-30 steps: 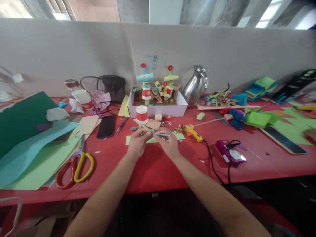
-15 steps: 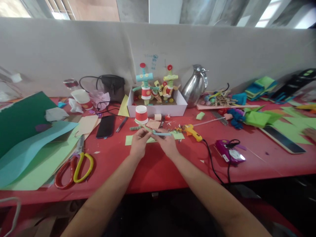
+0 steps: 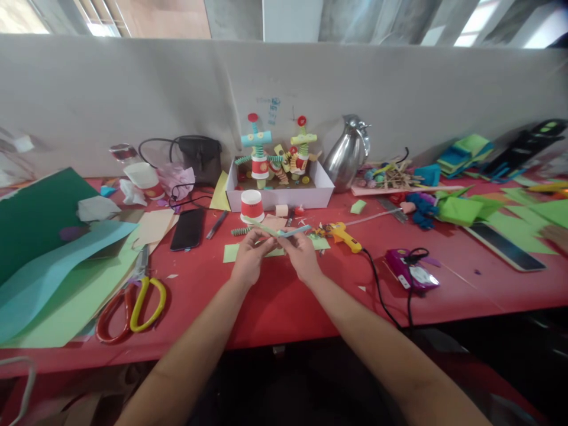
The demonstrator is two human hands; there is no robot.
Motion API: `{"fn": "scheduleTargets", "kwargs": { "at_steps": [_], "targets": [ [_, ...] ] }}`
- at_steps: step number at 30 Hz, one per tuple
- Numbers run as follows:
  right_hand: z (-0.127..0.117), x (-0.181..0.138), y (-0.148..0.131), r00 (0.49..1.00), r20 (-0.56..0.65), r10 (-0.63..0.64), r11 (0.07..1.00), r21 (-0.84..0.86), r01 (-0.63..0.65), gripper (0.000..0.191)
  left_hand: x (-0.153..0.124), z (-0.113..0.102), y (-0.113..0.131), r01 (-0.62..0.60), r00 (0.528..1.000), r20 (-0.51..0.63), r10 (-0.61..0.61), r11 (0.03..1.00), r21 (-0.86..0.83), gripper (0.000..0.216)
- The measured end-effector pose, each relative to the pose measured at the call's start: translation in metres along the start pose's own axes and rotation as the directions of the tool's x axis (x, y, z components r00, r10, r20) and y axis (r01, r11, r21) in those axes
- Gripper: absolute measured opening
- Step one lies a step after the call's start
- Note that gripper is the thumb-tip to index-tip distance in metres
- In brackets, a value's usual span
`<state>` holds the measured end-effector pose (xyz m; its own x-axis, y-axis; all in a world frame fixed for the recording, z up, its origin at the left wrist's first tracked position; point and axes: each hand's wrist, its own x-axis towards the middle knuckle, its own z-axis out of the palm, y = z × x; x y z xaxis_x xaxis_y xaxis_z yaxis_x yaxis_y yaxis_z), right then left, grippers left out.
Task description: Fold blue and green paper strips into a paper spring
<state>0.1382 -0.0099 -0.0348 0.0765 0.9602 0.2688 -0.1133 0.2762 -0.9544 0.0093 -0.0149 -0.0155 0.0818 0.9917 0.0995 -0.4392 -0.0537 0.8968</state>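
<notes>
Both of my hands are above the middle of the red table, fingertips close together. Between the fingers of my left hand point(image 3: 248, 258) is a narrow light green paper strip point(image 3: 262, 227), which points up and to the left. My right hand point(image 3: 304, 257) pinches a light blue paper strip point(image 3: 298, 230), slanting up to the right. The strips meet at the fingertips; how they join is too small to make out. Under the hands lies a flat pale green paper piece point(image 3: 231, 253). Just beyond are a red and white paper cup point(image 3: 252, 207) and a folded green paper spring point(image 3: 241, 231).
A yellow glue gun point(image 3: 347, 237) with a black cord lies right of my hands. Scissors point(image 3: 141, 296), a phone point(image 3: 187, 229) and paper sheets point(image 3: 89, 284) are at left. Behind stand a white box point(image 3: 279, 199) with paper figures and a metal jug point(image 3: 348, 157).
The blue strip has swung from nearly level to slanting up at its right end. My hands stay close together and keep hold of the strips. The view has shifted slightly.
</notes>
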Motion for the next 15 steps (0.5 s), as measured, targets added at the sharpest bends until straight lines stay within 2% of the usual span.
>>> {"fn": "scheduleTargets", "kwargs": {
  "at_steps": [4,9,13,15],
  "targets": [
    [-0.004,0.001,0.003,0.998,0.043,-0.045,0.991,-0.120,0.050,0.035,0.001,-0.004,0.000,0.010,1.000,0.018,-0.011,0.997,0.081,0.039],
    [-0.009,-0.002,-0.004,0.987,0.072,-0.143,0.963,-0.219,0.155,0.025,0.000,-0.004,0.000,0.023,0.995,0.096,-0.032,0.995,0.097,0.036],
    [-0.007,-0.006,-0.011,0.957,0.040,-0.288,0.920,-0.264,0.288,0.018,0.001,-0.005,0.001,0.033,0.999,0.030,-0.034,0.999,0.025,0.031],
    [-0.006,-0.007,-0.012,0.950,0.034,-0.309,0.921,-0.239,0.308,0.017,0.002,-0.006,0.001,0.051,0.999,-0.017,-0.051,0.998,-0.028,0.024]
  ]
}}
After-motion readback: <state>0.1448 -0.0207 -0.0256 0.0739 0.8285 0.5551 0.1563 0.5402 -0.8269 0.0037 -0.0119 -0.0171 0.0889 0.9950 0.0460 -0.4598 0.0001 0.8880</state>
